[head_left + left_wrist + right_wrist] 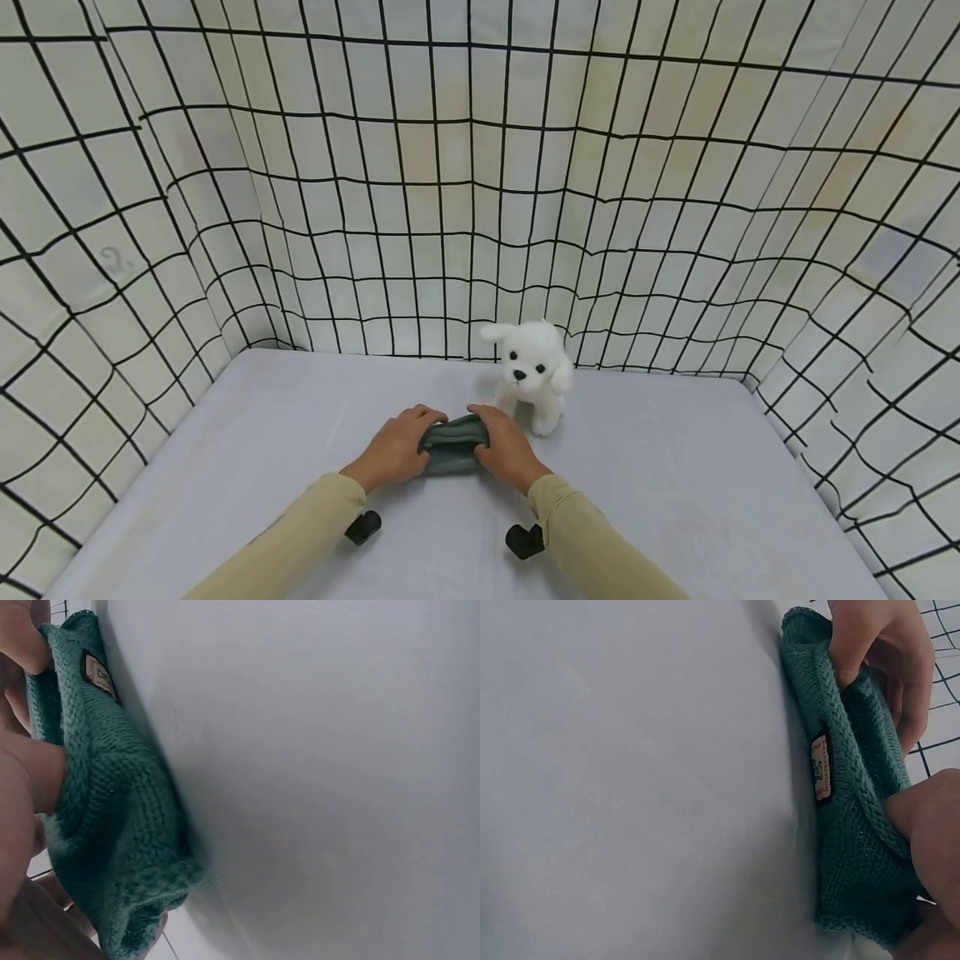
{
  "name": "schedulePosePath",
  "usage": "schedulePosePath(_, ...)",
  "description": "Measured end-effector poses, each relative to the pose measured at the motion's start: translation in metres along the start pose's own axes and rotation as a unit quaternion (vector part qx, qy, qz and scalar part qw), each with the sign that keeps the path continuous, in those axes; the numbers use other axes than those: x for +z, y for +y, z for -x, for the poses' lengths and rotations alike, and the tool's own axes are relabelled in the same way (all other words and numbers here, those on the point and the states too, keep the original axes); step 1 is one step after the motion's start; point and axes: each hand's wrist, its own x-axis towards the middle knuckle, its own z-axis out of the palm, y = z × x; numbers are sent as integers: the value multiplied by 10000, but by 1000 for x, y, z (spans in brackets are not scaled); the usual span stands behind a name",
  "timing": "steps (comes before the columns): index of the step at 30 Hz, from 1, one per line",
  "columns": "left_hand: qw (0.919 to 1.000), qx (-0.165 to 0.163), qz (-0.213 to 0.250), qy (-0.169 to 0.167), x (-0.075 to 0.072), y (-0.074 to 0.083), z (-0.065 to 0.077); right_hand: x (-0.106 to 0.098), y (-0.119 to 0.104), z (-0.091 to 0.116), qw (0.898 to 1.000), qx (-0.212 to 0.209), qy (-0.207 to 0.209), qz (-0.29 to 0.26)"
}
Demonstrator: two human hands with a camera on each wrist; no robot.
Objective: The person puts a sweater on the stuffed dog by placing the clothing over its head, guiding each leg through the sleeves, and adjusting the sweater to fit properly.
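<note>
Both hands hold a small teal knitted garment (454, 463) by its two ends, low over the table's middle. Its upper opening gapes between the thumbs. My left hand (397, 446) grips the left end, with the thumb inside the edge and the fingers behind. At the right end, my right hand (508, 446) grips in the same way. A small sewn label (821, 767) shows on the knit in both wrist views. Just beyond the right hand stands a white plush dog (536, 367), upright and facing the hands.
A white-covered table (660, 467) lies beneath everything. White walls with black grid netting (420, 208) rise at the back and both sides. Under the forearms, black wrist cameras (525, 542) hang close to the tabletop.
</note>
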Motion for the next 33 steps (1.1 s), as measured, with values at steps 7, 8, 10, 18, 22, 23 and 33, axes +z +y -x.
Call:
schedulePosePath(7,9998,-174,65,-15,-4,0,2,-1,-1,1,9996,222,180,-44)
schedulePosePath(8,9997,-214,79,-10,-4,-1,2,-2,-1,2,9995,231,207,-67)
schedulePosePath(10,9994,-311,131,-11,-4,-2,2,-4,0,3,9992,223,296,-143)
schedulePosePath(18,9991,-277,277,150,-7,2,1,-8,8,11,9980,183,577,-192)
schedulePosePath(22,9991,-171,295,263,-8,7,-1,-12,11,15,9978,143,590,-282)
schedulePosePath(23,9990,-152,299,294,-8,8,-1,-13,11,17,9977,155,595,-299)
schedulePosePath(33,9981,27,385,483,-7,18,-5,-18,14,29,9964,351,768,-89)
